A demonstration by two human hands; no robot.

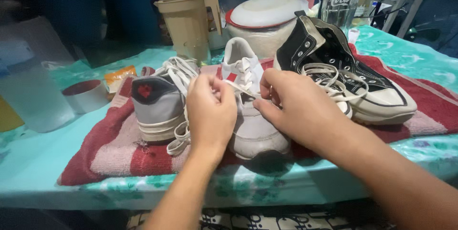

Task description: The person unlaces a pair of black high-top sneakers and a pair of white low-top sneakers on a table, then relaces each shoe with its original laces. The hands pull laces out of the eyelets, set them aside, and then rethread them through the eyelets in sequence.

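Nearest the camera, two bare forearms reached in over the near edge of the worktop (38,163), which was covered in a turquoise patterned cloth. On it lay a red and pink striped towel (114,153), and the shoes stood on that. The left hand (210,110) had its fingers pressed together, pinching a white lace (238,88) of the white sneaker (250,130) at the middle of the towel. The right hand (296,106) lay curled over the same shoe, its thumb and fingers closed near that lace; whether it gripped the lace could not be told. Just left of the white sneaker stood a grey sneaker (157,106) with a red mark on its heel and loose white laces. To the right lay a black high-top shoe (353,77), tilted on its side, laces slack. Farther left stood a small red-rimmed cup (86,95). At the far side stood a beige jug (191,22) and a white lidded bowl (265,15).
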